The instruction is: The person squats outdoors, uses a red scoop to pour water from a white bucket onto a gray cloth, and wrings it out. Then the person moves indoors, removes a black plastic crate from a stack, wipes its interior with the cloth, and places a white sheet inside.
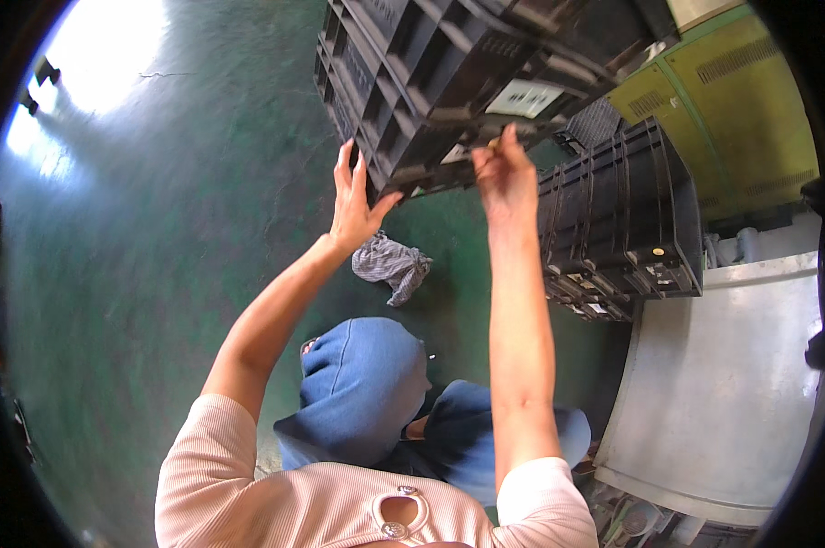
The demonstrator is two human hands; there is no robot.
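In front of me stands a stack of black ribbed plastic crates [430, 82] with white labels [525, 98] on its near side. My left hand [353, 205] grips the stack's lower left corner, fingers along the left side and thumb along the near edge. At the near side, just under the larger label, my right hand [506, 178] is closed in a pinch. A small yellowish bit shows at its fingertips, too small to name. A crumpled grey checked cloth [392, 265] lies on the floor below my hands.
Another stack of black crates [613, 215] stands to the right, beside a pale metal tabletop [718, 374]. Behind it are yellow-green metal cabinets [736, 91] with vents. My bent, jeans-clad knees [357, 384] are close below, over the green floor [157, 301].
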